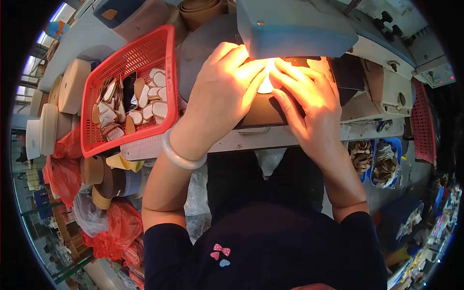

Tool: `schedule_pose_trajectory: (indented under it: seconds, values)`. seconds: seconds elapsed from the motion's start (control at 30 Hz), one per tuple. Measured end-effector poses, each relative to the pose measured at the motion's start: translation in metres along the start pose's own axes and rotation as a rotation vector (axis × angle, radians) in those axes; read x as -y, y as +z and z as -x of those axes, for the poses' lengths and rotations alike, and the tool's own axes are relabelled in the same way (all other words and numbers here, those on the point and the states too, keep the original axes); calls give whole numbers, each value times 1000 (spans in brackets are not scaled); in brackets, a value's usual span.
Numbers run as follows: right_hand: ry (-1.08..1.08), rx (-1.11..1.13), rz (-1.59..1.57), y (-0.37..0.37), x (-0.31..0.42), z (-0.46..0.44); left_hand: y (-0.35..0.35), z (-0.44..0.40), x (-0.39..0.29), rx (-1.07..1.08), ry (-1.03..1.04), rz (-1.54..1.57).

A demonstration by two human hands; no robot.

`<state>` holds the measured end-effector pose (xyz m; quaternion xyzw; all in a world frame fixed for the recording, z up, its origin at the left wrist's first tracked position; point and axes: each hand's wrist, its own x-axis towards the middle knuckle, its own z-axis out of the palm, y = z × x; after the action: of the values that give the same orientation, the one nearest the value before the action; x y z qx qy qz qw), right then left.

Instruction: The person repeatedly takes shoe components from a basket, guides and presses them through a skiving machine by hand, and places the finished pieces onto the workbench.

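Well, both hands meet under the blue-grey machine housing (297,36), right in the glare of its lamp. The left hand (220,94), with a pale bangle (186,163) round its wrist, reaches in with its fingers bent and bunched close together, the index finger pointing inward. The right hand (316,99) comes from the other side, fingers lying side by side and the thumb set apart from them. Between the two sets of fingertips is a small bright white patch (265,87); it looks like a pale piece, though the glare washes it out and could be lamplight on the surface. For that reason I cannot tell whether either hand pinches anything.

With work this near the housing, light pressure from both sides seems best, with the piece lying flat and the fingertips well clear of any moving part. Resting the wrists near the front edge of the workbench (275,137) would help steady such small movements, and a slight tilt of the hands might open a better view past the fingers.

Beside the left arm, a red basket (170,89) holds many small rounded pieces (143,96). Down past the right forearm, blue bins (398,146) hold crumpled scraps (385,166).
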<state>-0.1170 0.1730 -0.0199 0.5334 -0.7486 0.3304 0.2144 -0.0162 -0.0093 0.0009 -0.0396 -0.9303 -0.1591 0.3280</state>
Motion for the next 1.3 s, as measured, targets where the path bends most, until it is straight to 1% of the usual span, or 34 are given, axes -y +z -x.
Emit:
schedule_pose_trajectory:
  seconds: [0.1,0.47,0.57,0.73,0.87,1.1,1.3]
  values:
    - [1,66,8,-5,1,1,2,2,-1,-22,10,-48]
    - [20,77,-18,-7,0,2,2,3,-5,-43,-21,-65]
    - [20,47,-18,-5,-2,2,3,3,-1,-54,19,-88]
    - [29,22,-15,-2,-3,2,4,5,0,-48,18,-106]
    - [42,27,-15,-2,-3,2,6,4,4,-88,23,-76]
    - [35,18,-5,-1,-4,0,4,2,10,-81,40,-96]
    - [48,60,-31,-4,-1,-1,8,1,14,-80,94,-100]
